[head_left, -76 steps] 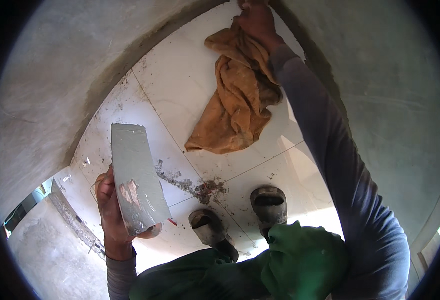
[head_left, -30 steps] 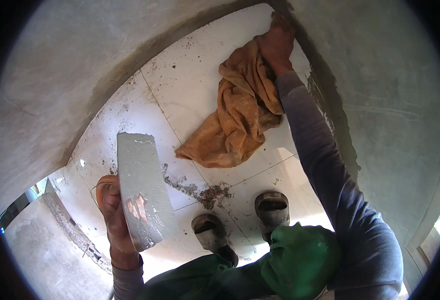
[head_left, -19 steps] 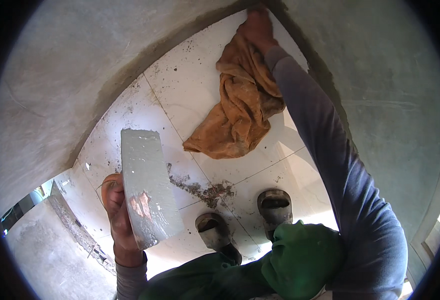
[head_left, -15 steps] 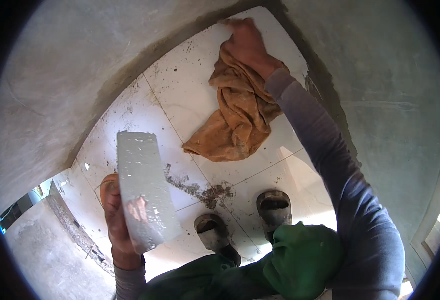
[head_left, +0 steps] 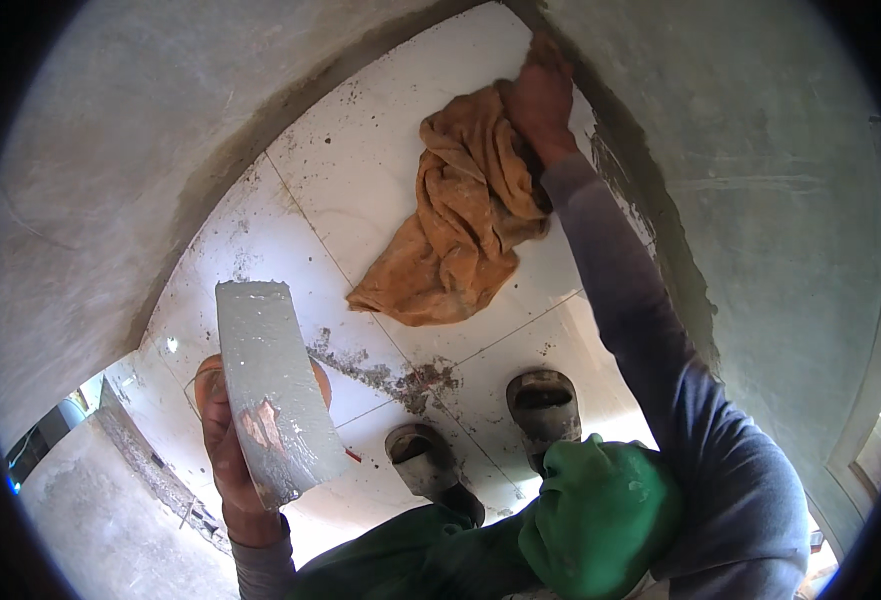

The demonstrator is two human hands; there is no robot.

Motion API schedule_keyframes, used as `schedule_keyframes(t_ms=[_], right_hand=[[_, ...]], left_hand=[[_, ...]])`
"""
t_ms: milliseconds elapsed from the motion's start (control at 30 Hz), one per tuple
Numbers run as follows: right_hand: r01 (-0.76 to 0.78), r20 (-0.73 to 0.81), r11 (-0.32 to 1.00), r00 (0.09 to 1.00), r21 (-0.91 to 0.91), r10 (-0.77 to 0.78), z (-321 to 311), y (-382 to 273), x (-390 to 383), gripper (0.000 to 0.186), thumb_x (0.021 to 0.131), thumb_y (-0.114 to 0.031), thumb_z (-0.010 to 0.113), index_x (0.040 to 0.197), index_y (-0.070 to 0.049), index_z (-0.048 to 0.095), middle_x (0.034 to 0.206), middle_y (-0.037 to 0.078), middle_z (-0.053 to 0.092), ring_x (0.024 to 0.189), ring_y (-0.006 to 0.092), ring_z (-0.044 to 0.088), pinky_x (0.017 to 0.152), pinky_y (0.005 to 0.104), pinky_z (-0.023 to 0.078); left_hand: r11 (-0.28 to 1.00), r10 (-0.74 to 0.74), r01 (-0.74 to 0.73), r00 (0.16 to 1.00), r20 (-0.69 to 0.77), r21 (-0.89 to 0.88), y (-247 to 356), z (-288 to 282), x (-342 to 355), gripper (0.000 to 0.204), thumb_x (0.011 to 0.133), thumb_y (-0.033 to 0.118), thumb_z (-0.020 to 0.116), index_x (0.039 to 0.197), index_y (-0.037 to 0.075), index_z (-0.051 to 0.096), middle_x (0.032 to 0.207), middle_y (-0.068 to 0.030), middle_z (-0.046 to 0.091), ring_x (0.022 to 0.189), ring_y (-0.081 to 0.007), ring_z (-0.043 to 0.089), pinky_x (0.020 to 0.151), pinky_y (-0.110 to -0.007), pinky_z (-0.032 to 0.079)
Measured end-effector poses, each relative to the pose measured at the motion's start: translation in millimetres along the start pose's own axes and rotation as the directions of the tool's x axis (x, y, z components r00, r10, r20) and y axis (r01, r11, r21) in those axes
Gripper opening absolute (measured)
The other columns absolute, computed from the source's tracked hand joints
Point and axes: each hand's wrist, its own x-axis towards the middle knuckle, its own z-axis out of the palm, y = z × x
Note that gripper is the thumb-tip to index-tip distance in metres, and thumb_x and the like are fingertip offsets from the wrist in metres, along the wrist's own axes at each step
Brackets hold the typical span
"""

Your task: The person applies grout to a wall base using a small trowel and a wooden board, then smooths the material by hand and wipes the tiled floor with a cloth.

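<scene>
My left hand point(head_left: 228, 440) is closed around the edge of a narrow tile strip point(head_left: 272, 370). Wet grey cement paste coats its upturned face, except for a reddish bare patch near the lower end. Far off at the foot of the right wall, my right hand point(head_left: 543, 95) reaches down with bent fingers drawn together. Whether those fingers hold anything is hidden. A crumpled brown cloth point(head_left: 460, 215) lies on the floor right beside this hand, partly under its wrist.
White floor tiles point(head_left: 360, 160) carry scattered crumbs and a patch of dirt point(head_left: 420, 385). Grey plastered walls point(head_left: 760, 180) with a rough band along the base meet at the far corner. Dark sandals point(head_left: 543, 405) and a green cloth-covered knee point(head_left: 605, 520) are close in front.
My right hand has shifted right, off the cloth's far end to the foot of the right wall. The coated tile strip in my left hand has moved slightly left and lower.
</scene>
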Motion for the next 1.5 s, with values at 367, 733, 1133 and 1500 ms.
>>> schedule_keyframes(t_ms=[367, 733, 1133, 1500], right_hand=[[-0.171, 0.093, 0.985, 0.981, 0.011, 0.169, -22, 18, -38, 0.070, 0.085, -0.025, 0.082, 0.138, 0.013, 0.061, 0.145, 0.032, 0.060, 0.136, 0.0494, 0.056, 0.118, 0.0514, 0.043], [-0.029, -0.088, 0.965, 0.995, 0.260, 0.054, 19, 10, 1, 0.075, 0.082, -0.020, 0.080, 0.151, 0.000, 0.059, 0.150, 0.027, 0.062, 0.138, 0.0455, 0.057, 0.118, 0.0504, 0.044], [-0.320, 0.345, 0.888, 0.917, 0.331, 0.202, 1, -89, 63, 0.073, 0.097, -0.009, 0.069, 0.162, 0.008, 0.041, 0.168, 0.032, 0.039, 0.155, 0.0460, 0.039, 0.131, 0.0446, 0.030], [0.034, 0.027, 0.919, 0.998, 0.393, -0.048, 24, -127, 15, 0.048, 0.077, -0.010, 0.074, 0.121, 0.009, 0.073, 0.117, 0.028, 0.071, 0.113, 0.0463, 0.067, 0.100, 0.0542, 0.055]], left_hand=[[0.995, 0.061, -0.072, 0.987, 0.150, 0.064, 2, 19, 10, 0.066, 0.113, 0.041, 0.052, 0.161, -0.003, 0.041, 0.149, -0.0194, 0.060, 0.132, -0.0288, 0.065, 0.111, -0.043, 0.055], [0.998, -0.037, 0.026, 0.984, 0.172, 0.063, 15, 11, -1, 0.062, 0.114, 0.040, 0.049, 0.162, 0.002, 0.043, 0.152, -0.0198, 0.058, 0.134, -0.0301, 0.064, 0.111, -0.042, 0.057], [0.979, 0.049, -0.067, 0.994, -0.096, -0.195, 7, 15, 2, 0.041, 0.103, 0.003, 0.057, 0.143, -0.003, 0.062, 0.128, -0.0154, 0.074, 0.106, -0.0185, 0.076, 0.090, -0.031, 0.065], [0.968, 0.129, -0.124, 0.992, 0.008, -0.219, 7, -6, -1, 0.058, 0.107, 0.022, 0.065, 0.154, -0.008, 0.049, 0.134, -0.0195, 0.071, 0.116, -0.0251, 0.073, 0.099, -0.037, 0.063]])
